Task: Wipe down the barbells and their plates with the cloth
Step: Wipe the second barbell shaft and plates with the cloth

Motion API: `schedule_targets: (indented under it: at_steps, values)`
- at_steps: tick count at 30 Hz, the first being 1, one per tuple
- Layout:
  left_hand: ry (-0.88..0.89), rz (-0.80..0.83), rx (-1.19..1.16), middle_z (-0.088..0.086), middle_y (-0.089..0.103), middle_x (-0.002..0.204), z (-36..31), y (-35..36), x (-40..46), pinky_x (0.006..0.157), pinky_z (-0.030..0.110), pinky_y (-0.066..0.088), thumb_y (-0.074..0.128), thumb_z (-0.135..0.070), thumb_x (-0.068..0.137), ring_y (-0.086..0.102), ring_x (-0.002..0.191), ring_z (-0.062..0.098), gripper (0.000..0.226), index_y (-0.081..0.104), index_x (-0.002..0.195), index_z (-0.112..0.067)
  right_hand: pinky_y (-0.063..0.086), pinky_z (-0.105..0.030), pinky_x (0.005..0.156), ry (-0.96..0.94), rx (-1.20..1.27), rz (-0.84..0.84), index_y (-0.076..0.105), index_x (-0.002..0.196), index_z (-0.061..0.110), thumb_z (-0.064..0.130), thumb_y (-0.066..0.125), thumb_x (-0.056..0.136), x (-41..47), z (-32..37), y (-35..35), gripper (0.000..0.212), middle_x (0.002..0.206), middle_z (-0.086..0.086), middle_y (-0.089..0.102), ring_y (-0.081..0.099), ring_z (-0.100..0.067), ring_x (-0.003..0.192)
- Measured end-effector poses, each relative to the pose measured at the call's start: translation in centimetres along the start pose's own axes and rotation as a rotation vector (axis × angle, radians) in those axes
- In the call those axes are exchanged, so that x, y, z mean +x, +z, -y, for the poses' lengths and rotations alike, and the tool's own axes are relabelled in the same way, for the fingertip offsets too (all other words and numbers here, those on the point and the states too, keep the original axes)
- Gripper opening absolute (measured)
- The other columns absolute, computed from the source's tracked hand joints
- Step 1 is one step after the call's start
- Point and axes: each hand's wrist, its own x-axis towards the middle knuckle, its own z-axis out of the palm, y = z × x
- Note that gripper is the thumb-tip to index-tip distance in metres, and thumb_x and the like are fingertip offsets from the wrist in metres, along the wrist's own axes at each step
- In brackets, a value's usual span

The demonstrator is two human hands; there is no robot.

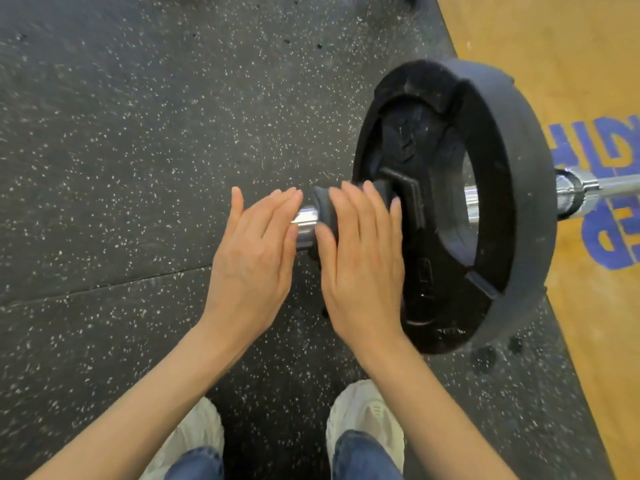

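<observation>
Head view: two bare hands at the end of a loaded barbell on a gym floor.

Left hand (254, 258) is flat with straight fingers, its fingertips at the shiny end of the barbell (306, 225). Right hand (362, 258) lies with straight fingers over a dark collar-like piece (322, 206) on the bar, just beside the black plate (512, 202); whether this piece is the cloth I cannot tell. The plate stands upright on the speckled black floor (121, 133), the bar running on past it over a yellow platform (554, 46) with blue lettering. Pale shoes (367, 410) and jeans (367, 455) show below.
</observation>
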Motion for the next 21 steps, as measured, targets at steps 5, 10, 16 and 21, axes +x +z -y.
schedule_targets:
  at_steps: [5,10,16,21]
  values:
    - [0.018,0.021,0.016,0.014,0.057,0.140,-0.6,-0.1,-1.7,0.127,0.037,0.002,0.035,-0.012,0.105,0.052,0.134,0.029,0.042,0.052,0.141,0.001,0.027,-0.041,0.115,0.104,-0.111,0.189,0.069,0.100,0.019,0.031,0.024,0.105,2.6,1.4,-0.8,0.048,0.104,-0.003,0.069,0.058,-0.024,0.109]
    - [0.073,0.024,0.004,0.014,0.051,0.147,-1.0,-0.3,-3.6,0.127,0.039,0.003,0.037,-0.011,0.105,0.044,0.139,0.026,0.044,0.047,0.145,0.001,0.035,-0.044,0.109,0.043,-0.131,0.162,0.068,0.094,0.021,0.027,0.030,0.107,0.9,0.8,-1.3,0.041,0.094,0.001,0.068,0.061,-0.023,0.099]
    - [0.109,0.069,-0.065,0.012,0.035,0.159,-1.5,0.2,-6.3,0.127,0.037,0.002,0.039,-0.010,0.102,0.036,0.146,0.022,0.050,0.032,0.152,-0.004,0.038,-0.040,0.092,0.109,-0.127,0.128,0.067,0.081,0.024,0.029,0.033,0.105,-1.3,0.7,-1.2,0.042,0.079,0.001,0.066,0.059,-0.021,0.084]
    - [0.188,0.035,-0.019,0.015,0.034,0.157,-1.4,0.4,-7.4,0.127,0.039,0.004,0.032,-0.013,0.107,0.035,0.145,0.023,0.044,0.032,0.149,-0.001,0.036,-0.037,0.092,0.015,-0.008,0.141,0.067,0.090,0.023,0.023,0.029,0.104,-3.1,0.4,-1.5,0.041,0.087,0.005,0.066,0.061,-0.020,0.092]
